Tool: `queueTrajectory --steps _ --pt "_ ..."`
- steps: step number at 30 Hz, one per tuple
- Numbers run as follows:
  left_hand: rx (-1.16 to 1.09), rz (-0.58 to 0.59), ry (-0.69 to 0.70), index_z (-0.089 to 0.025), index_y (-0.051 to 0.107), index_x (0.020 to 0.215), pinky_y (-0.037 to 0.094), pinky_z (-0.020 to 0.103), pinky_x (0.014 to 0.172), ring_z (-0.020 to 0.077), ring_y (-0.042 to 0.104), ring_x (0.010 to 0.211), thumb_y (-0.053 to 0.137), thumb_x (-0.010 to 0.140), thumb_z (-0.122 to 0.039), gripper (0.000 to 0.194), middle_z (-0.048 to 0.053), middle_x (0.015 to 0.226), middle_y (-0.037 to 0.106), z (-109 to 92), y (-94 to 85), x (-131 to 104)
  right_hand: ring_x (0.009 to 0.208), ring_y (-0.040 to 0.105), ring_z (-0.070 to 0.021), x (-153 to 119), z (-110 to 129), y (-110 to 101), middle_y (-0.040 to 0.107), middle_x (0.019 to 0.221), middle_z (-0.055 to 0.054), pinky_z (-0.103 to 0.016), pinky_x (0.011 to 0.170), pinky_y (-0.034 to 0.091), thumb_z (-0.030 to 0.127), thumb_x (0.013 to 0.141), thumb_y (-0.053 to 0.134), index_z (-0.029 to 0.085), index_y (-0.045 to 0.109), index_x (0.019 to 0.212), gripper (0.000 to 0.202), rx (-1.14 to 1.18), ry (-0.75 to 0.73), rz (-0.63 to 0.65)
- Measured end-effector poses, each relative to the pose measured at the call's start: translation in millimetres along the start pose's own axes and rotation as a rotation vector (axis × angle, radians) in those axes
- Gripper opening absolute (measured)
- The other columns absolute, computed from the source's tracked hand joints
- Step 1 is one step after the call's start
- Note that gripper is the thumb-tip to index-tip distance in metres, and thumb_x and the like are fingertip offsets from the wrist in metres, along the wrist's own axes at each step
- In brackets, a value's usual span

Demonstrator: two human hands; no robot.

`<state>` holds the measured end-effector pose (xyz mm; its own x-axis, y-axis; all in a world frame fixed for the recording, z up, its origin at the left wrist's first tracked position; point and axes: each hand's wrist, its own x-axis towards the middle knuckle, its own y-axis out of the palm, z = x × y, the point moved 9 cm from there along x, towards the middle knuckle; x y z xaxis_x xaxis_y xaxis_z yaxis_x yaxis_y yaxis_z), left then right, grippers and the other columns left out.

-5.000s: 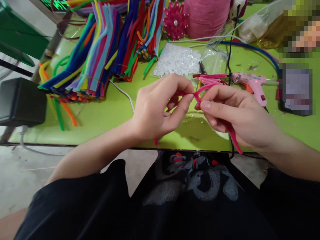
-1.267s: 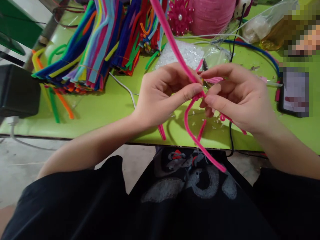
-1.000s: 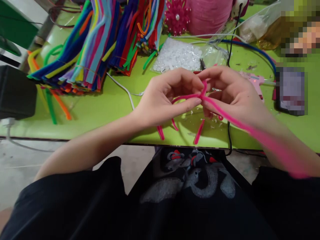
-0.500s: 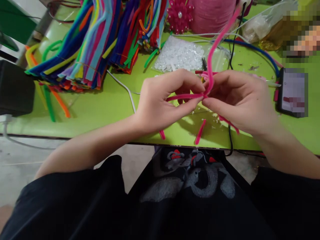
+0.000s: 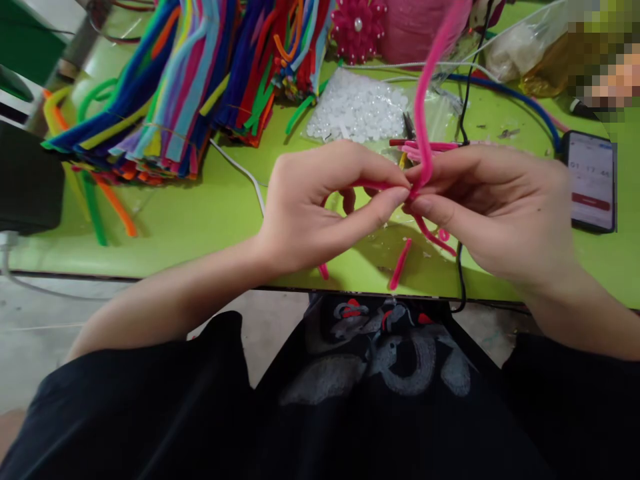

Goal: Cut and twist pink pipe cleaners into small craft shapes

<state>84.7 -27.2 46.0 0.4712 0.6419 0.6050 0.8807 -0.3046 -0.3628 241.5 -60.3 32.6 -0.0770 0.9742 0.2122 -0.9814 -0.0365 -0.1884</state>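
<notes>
A bright pink pipe cleaner (image 5: pixel 425 113) rises in a long curve from between my hands. My left hand (image 5: pixel 335 207) pinches it between thumb and index finger, with another pink stretch running back behind those fingers. Close against it, my right hand (image 5: pixel 495 207) grips the same spot with thumb and fingertips. A thinner pink end (image 5: pixel 433 239) hangs below my right thumb. Where the strands meet, the fingertips hide how they are joined. On the green table under the hands lies a short pink piece (image 5: pixel 400 263).
Bundles of coloured pipe cleaners (image 5: pixel 165 100) lie at the back left. Behind my hands sits a bag of white pieces (image 5: pixel 355 107). A pink flower (image 5: pixel 358 27) stands at the back, a phone (image 5: pixel 591 180) lies to the right. A black cable (image 5: pixel 462 287) crosses the table's front edge.
My right hand has shifted slightly to the right. The pink strand that showed across my left fingers is now mostly behind them, and a pink end now dangles under my right thumb.
</notes>
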Motion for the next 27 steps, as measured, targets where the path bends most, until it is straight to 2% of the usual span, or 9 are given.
queueTrajectory --steps 3,5,9,11,13,15,17,22,27 --pt "-0.182 0.0 -0.104 -0.022 0.078 0.089 0.056 0.029 0.064 0.0143 0.073 0.077 0.078 0.096 -0.027 0.009 0.0 0.087 0.079 8 0.8 1 0.099 0.078 -0.0192 2 3 0 0.081 0.104 0.004 -0.036 0.094 0.07 0.019 0.091 0.083 0.031 0.083 0.097 0.014 -0.04 0.042 0.008" --pt "-0.295 0.018 -0.183 -0.022 0.079 0.084 0.054 0.029 0.058 0.0134 0.069 0.068 0.079 0.093 -0.023 0.009 0.0 0.079 0.077 17 4.7 3 0.097 0.078 -0.0189 3 5 1 0.081 0.102 0.004 -0.037 0.093 0.07 0.019 0.091 0.083 0.032 0.084 0.095 0.014 -0.031 0.046 0.013" --pt "-0.484 0.098 -0.358 -0.024 0.08 0.08 0.037 0.026 0.04 0.0099 0.054 0.049 0.082 0.09 -0.028 0.011 0.0 0.067 0.07 35 16.6 1 0.09 0.079 -0.0158 2 7 2 0.082 0.1 0.006 -0.032 0.088 0.07 0.013 0.09 0.082 0.036 0.086 0.102 0.027 0.061 -0.024 0.028" --pt "-0.552 0.136 -0.42 -0.024 0.08 0.079 0.035 0.024 0.038 0.0087 0.053 0.048 0.083 0.09 -0.035 0.016 0.0 0.068 0.071 38 21.4 -1 0.087 0.078 -0.0132 2 4 2 0.081 0.096 0.008 -0.028 0.085 0.069 0.011 0.088 0.083 0.036 0.085 0.098 0.027 0.055 -0.015 0.032" --pt "-0.584 0.159 -0.461 -0.023 0.08 0.079 0.037 0.021 0.039 0.0073 0.054 0.049 0.084 0.089 -0.037 0.018 -0.001 0.07 0.072 40 24.5 -2 0.085 0.077 -0.0153 3 0 2 0.08 0.091 0.005 -0.031 0.082 0.069 0.016 0.089 0.083 0.033 0.084 0.091 0.017 0.028 0.009 0.038" --pt "-0.603 0.172 -0.472 -0.022 0.08 0.078 0.038 0.02 0.039 0.0065 0.054 0.049 0.084 0.09 -0.036 0.019 -0.001 0.07 0.073 40 26.4 -3 0.086 0.077 -0.0199 4 0 3 0.078 0.088 0.0 -0.037 0.08 0.07 0.024 0.09 0.083 0.03 0.083 0.089 0.006 0.009 0.009 0.06" --pt "-0.605 0.172 -0.473 -0.021 0.08 0.079 0.038 0.02 0.039 0.0067 0.054 0.049 0.084 0.09 -0.034 0.018 -0.001 0.069 0.073 41 27.0 -4 0.087 0.077 -0.0215 5 -3 4 0.077 0.087 -0.002 -0.04 0.08 0.069 0.028 0.092 0.081 0.029 0.081 0.087 0.005 0.001 0.023 0.076" --pt "-0.555 0.139 -0.389 -0.023 0.081 0.083 0.038 0.021 0.041 0.0062 0.052 0.05 0.082 0.092 -0.032 0.013 -0.002 0.07 0.073 38 20.9 0 0.076 0.073 -0.016 9 -9 5 0.074 0.083 0.002 -0.033 0.072 0.066 0.018 0.086 0.085 0.029 0.076 0.085 0.014 0.145 0.045 0.063" --pt "-0.361 0.102 -0.244 -0.022 0.078 0.081 0.052 0.025 0.053 0.0111 0.064 0.06 0.082 0.091 -0.028 0.012 0.0 0.076 0.076 21 10.0 6 0.069 0.069 -0.0126 7 -13 3 0.072 0.079 0.003 -0.027 0.064 0.061 0.018 0.085 0.086 0.026 0.074 0.085 0.014 0.196 0.05 0.019"
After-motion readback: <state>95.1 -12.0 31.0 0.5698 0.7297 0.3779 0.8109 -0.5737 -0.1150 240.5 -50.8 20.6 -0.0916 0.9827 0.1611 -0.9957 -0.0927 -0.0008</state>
